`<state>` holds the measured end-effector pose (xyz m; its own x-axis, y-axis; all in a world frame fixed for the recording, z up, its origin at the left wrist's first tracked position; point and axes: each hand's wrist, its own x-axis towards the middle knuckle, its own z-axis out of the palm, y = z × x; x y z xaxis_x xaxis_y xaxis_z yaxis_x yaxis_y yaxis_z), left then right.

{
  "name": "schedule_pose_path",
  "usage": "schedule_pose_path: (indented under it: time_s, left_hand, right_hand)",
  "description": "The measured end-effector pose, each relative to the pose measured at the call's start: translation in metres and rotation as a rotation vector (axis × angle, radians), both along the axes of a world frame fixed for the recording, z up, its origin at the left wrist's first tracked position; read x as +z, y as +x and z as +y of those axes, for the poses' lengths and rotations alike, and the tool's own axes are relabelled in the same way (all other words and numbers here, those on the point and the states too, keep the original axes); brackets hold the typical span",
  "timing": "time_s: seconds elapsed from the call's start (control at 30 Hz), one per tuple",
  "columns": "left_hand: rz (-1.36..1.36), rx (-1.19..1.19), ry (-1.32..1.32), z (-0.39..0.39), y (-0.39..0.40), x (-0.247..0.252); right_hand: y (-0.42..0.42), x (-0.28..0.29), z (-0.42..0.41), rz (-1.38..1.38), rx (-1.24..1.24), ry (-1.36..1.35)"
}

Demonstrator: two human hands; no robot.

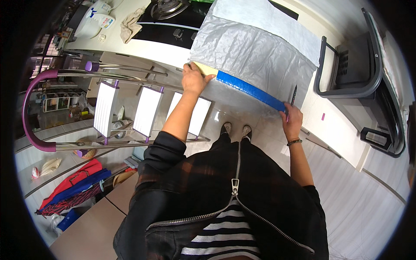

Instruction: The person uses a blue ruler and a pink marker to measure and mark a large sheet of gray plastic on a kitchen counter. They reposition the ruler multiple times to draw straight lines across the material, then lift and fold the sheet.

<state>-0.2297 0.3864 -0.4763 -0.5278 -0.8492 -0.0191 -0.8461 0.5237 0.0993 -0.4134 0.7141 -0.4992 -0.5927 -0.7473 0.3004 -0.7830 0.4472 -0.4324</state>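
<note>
A long flat strip, blue for most of its length (250, 90) and pale yellow at its left end (205, 70), spans between my hands. My left hand (194, 78) grips the yellow end, thumb on top. At the blue end, my right hand (291, 116) holds the strip, with a dark slim pen or pencil (294, 94) also sticking up from between its fingers. Just beyond the strip a crinkled, translucent grey-white sheet (247, 48) lies over the counter and part of the hob, and some of it hangs past the front edge. Its far part looks whiter and smoother.
A folding stepladder (142, 112) with purple-capped metal rails is at the left. On the counter lie a beige cloth (130, 26) and a white spray bottle (105, 20), left of the gas hob (169, 35). A dark-framed appliance (352, 87) stands at the right, near a small pink mark (323, 116).
</note>
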Motion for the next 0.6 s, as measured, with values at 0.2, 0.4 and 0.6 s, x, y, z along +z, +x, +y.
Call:
schedule_pose_path:
  time_s: [0.2, 0.4, 0.6]
  left_hand:
    - [0.143, -0.01, 0.077, -0.002, 0.007, -0.004]
    - [-0.009, -0.012, -0.046, 0.003, 0.002, 0.006]
    - [-0.061, -0.113, -0.042, -0.004, -0.005, 0.0]
  right_hand:
    - [0.0, 0.002, -0.003, 0.06, 0.01, -0.029]
    - [0.0, -0.001, 0.0, 0.031, -0.003, 0.006]
    - [0.0, 0.004, -0.002, 0.044, 0.016, -0.007]
